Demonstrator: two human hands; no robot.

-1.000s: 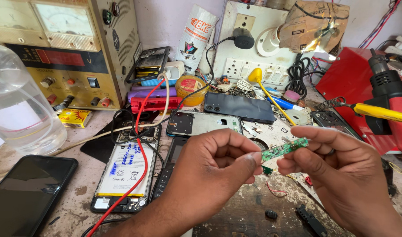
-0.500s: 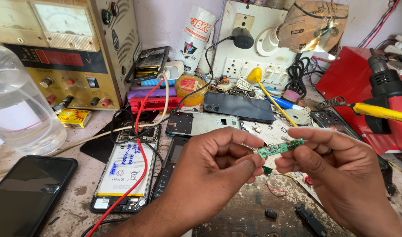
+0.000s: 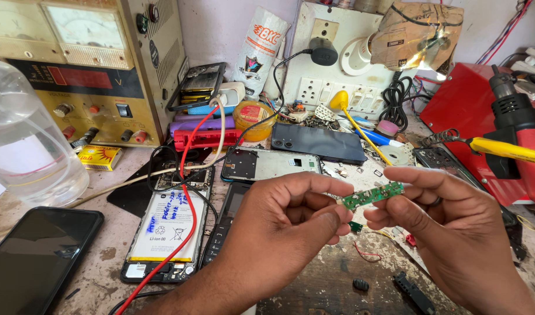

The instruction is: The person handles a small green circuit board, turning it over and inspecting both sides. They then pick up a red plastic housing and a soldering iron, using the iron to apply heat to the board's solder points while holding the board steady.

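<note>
A small green circuit board (image 3: pixel 372 195) is held between both hands above the workbench. My left hand (image 3: pixel 291 224) pinches its left end with thumb and fingers. My right hand (image 3: pixel 448 230) grips its right end, a ring on one finger. Below the board lie a bit of red wire (image 3: pixel 365 255) and small black parts (image 3: pixel 361 284). An opened phone with its white battery showing (image 3: pixel 165 224) lies left of my left hand, with a red lead (image 3: pixel 183 192) draped over it.
A bench power supply (image 3: pixel 86 64) stands at back left beside a clear plastic bottle (image 3: pixel 22 140). A dark phone (image 3: pixel 34 256) lies front left. A phone frame (image 3: pixel 270 164), dark phone back (image 3: pixel 320 143), socket board (image 3: pixel 337 87), yellow-handled soldering iron (image 3: pixel 504 150) and red box (image 3: pixel 471 111) crowd the back.
Both hands have shifted the green board slightly up and turned it a little; the grip stays the same. Nothing on the bench has moved.
</note>
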